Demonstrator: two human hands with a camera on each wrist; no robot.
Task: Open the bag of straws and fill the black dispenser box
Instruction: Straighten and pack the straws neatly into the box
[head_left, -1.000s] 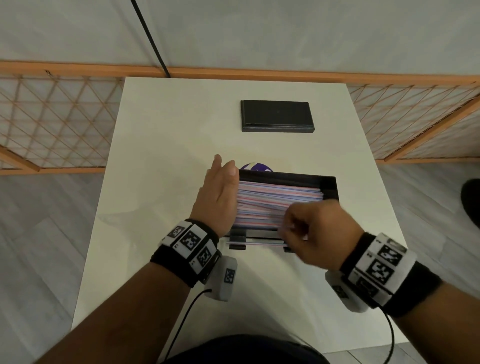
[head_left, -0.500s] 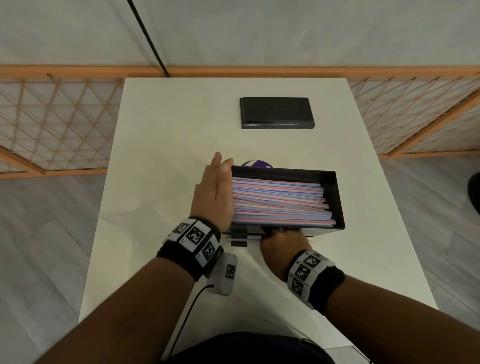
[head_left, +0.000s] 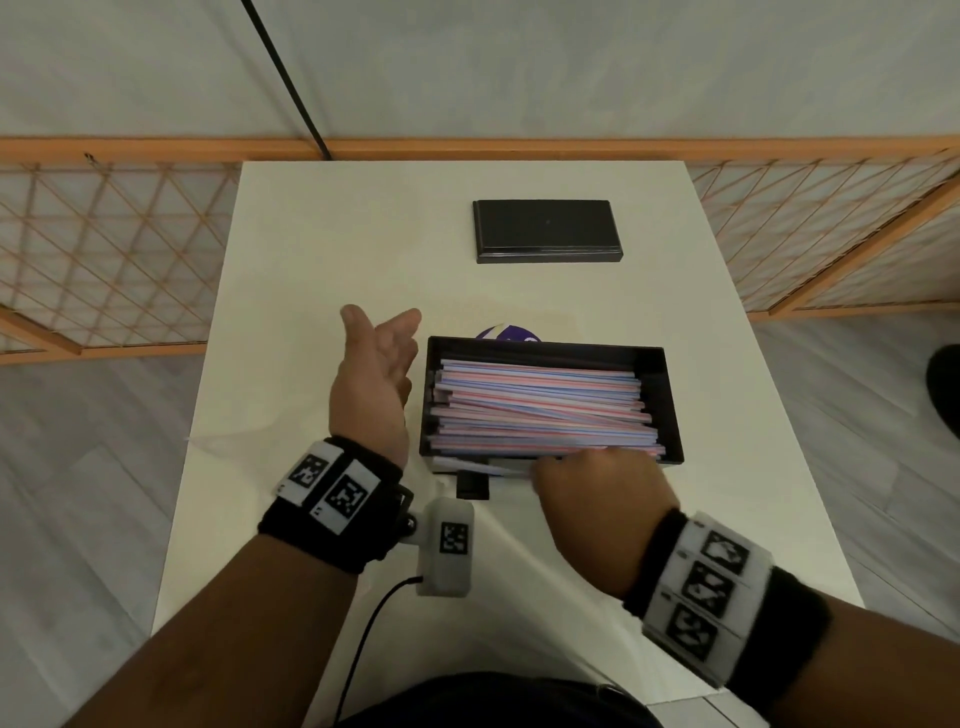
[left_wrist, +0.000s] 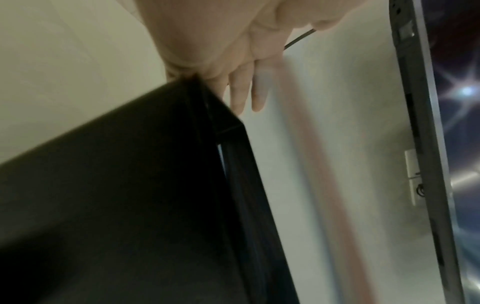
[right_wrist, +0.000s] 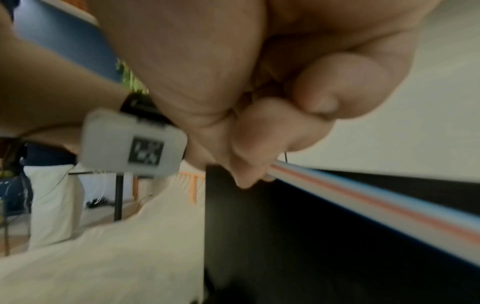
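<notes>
A white table (head_left: 322, 260) carries one black dispenser box (head_left: 670, 400), open at the top and packed nearly full with a stack of paper-wrapped straws (head_left: 540, 410) striped pink, blue and white; there are too many to count. Well beyond the box lies one flat black lid (head_left: 545, 231), apart from everything else. A scrap of purple packaging (head_left: 506, 332) shows just behind the box's far wall; no writing on it can be read. The left hand (head_left: 374, 374) is just beside the box's left end, fingers straight and relaxed, holding nothing. The right hand (head_left: 597, 493) is at the box's near wall, its fingers curled and pinching a single straw (right_wrist: 376, 207) at one end, as the right wrist view shows. Each wrist wears one black band with square black-and-white code markers (head_left: 345, 496), which bear no legible text.
</notes>
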